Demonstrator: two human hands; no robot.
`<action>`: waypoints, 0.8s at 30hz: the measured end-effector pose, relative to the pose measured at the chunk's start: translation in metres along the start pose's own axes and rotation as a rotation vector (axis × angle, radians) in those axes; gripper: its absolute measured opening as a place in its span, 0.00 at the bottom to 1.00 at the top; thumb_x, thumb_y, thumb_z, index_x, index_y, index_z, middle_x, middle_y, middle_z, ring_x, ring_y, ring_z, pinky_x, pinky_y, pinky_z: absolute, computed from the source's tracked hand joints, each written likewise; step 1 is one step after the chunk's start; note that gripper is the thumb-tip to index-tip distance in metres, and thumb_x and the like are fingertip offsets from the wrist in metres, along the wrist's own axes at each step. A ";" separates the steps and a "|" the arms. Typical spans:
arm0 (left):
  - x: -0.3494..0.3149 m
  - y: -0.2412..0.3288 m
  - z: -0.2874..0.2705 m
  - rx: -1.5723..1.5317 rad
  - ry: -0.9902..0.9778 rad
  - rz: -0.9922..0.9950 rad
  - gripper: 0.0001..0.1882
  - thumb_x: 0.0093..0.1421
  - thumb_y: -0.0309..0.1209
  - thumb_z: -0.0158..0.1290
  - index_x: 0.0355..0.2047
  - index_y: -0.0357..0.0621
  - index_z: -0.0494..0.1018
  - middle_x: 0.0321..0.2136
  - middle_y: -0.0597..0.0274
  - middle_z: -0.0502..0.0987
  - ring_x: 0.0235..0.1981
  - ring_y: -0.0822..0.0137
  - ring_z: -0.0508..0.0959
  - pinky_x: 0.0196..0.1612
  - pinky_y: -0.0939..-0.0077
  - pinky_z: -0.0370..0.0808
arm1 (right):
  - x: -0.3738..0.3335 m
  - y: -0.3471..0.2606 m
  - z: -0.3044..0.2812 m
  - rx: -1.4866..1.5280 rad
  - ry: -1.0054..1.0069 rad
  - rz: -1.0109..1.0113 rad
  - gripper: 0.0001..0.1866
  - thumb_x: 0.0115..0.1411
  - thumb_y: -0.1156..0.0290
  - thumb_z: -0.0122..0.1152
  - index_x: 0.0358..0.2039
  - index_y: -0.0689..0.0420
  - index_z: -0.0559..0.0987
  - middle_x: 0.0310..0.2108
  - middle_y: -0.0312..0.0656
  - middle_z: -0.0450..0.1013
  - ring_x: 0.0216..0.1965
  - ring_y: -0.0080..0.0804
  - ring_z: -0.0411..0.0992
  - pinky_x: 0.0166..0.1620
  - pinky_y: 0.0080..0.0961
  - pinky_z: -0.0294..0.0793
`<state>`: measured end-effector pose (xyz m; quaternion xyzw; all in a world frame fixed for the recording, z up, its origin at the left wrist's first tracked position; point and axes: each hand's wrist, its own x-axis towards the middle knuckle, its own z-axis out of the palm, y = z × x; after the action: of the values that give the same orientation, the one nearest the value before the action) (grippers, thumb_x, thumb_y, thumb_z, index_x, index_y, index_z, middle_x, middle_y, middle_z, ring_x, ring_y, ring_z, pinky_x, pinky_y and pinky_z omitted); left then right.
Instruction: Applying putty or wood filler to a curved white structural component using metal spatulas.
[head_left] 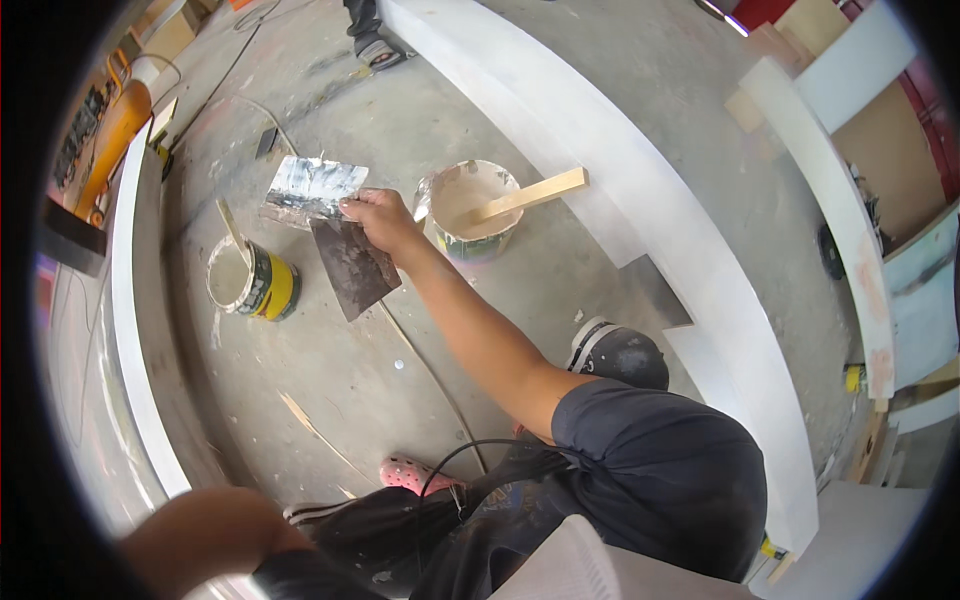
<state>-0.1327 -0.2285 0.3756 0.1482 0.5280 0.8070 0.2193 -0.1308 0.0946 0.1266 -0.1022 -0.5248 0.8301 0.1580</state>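
Observation:
My right hand point(382, 218) is closed on a flat scraper point(318, 182), fingers pinched at its right end. White and grey putty covers the scraper's face. Below the same hand hangs a dark, stained flat plate point(355, 268); whether it is a second scraper in the grip I cannot tell. Just right of the hand stands a bucket point(452, 232) of beige putty, with a wooden stick point(535, 193) leaning out over its rim. Farther left is a smaller yellow and dark can point(275, 285) with a stick in it. My left forearm point(210, 530) shows at the lower left; its hand is out of view.
A long curved white panel point(640, 180) runs along my right, with a dark square piece point(655, 290) against it. Another white curved piece point(128, 250) lies left. A cable point(430, 370) crosses the concrete floor. A person's foot point(378, 52) is at the far side.

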 end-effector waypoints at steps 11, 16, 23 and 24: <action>-0.062 -0.001 0.039 0.338 0.444 0.350 0.22 0.60 0.39 0.37 0.49 0.36 0.62 0.48 0.49 0.65 0.53 0.59 0.63 0.57 0.67 0.57 | -0.016 0.027 0.082 -0.387 -0.387 0.001 0.10 0.52 0.74 0.52 0.33 0.66 0.76 0.29 0.37 0.74 0.31 0.17 0.68 0.37 0.18 0.67; -0.068 -0.018 0.049 0.396 0.625 0.661 0.22 0.60 0.37 0.37 0.51 0.37 0.59 0.49 0.48 0.64 0.53 0.58 0.62 0.58 0.67 0.56 | -0.039 0.030 0.118 -0.214 -0.542 -0.042 0.09 0.53 0.74 0.51 0.32 0.66 0.75 0.28 0.32 0.73 0.30 0.13 0.65 0.35 0.16 0.66; -0.065 -0.057 0.090 0.535 0.896 0.822 0.23 0.59 0.36 0.37 0.53 0.38 0.56 0.50 0.47 0.62 0.54 0.56 0.60 0.59 0.67 0.54 | -0.046 0.038 0.139 -0.278 -0.533 -0.100 0.11 0.51 0.70 0.52 0.31 0.64 0.75 0.26 0.42 0.73 0.30 0.20 0.68 0.35 0.22 0.67; -0.057 -0.056 0.101 0.587 0.873 0.792 0.23 0.59 0.35 0.37 0.53 0.38 0.55 0.51 0.46 0.61 0.54 0.56 0.60 0.59 0.67 0.54 | -0.026 0.053 0.132 -0.304 -0.452 -0.273 0.10 0.51 0.70 0.53 0.30 0.64 0.75 0.27 0.43 0.74 0.31 0.22 0.69 0.36 0.23 0.67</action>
<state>-0.0251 -0.1589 0.3640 0.0440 0.6721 0.6353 -0.3778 -0.1595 -0.0469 0.1351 0.1342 -0.6737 0.7149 0.1303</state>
